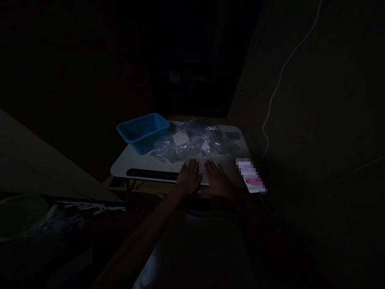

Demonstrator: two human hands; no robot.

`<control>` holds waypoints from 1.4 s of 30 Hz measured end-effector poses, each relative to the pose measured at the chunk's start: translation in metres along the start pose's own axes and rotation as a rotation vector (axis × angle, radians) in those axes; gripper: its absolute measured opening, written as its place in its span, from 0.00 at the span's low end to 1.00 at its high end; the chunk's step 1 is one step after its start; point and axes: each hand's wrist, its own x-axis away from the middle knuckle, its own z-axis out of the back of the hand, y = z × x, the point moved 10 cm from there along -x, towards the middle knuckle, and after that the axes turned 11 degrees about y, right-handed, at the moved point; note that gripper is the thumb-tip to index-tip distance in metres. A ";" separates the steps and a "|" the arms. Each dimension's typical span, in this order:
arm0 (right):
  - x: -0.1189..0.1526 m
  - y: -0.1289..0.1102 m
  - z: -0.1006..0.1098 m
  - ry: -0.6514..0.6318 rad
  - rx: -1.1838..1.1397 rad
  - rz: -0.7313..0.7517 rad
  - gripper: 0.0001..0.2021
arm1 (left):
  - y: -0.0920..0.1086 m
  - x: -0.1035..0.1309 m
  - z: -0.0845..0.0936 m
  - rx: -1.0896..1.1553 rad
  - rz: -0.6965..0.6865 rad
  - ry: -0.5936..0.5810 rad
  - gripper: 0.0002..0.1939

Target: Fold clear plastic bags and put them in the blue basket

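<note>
Both my hands lie palm down near the front edge of a small white table (120,164). My left hand (189,176) is open, its fingers stretched forward and holding nothing. Beside it, my right hand (215,180) is also open and flat, with the thumb toward the left hand. Just beyond the fingertips spreads a heap of crumpled clear plastic bags (197,144). A pale square piece (180,138) rests among the plastic; its kind is hard to make out in the dim light.
A blue plastic basin (142,136) stands at the table's back left. A lit phone screen (251,176), blurred out, is at the right edge. A white cable (281,72) hangs along the right wall. At lower left sits a green basket (22,216). The room is very dark.
</note>
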 end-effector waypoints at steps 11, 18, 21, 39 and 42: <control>0.022 0.041 0.007 0.081 0.083 -0.126 0.46 | -0.002 0.001 -0.003 -0.001 0.009 0.002 0.28; 0.028 0.050 0.006 0.066 0.091 -0.159 0.45 | -0.007 0.002 -0.002 -0.015 0.052 -0.003 0.31; 0.027 0.053 0.003 0.026 0.081 -0.171 0.47 | -0.008 0.001 -0.001 -0.008 0.061 0.002 0.31; 0.015 0.028 0.003 0.094 0.054 -0.105 0.45 | -0.007 0.001 0.001 -0.003 0.060 0.006 0.31; 0.021 0.037 0.007 0.094 0.073 -0.136 0.44 | -0.007 0.001 0.001 0.001 0.058 0.019 0.31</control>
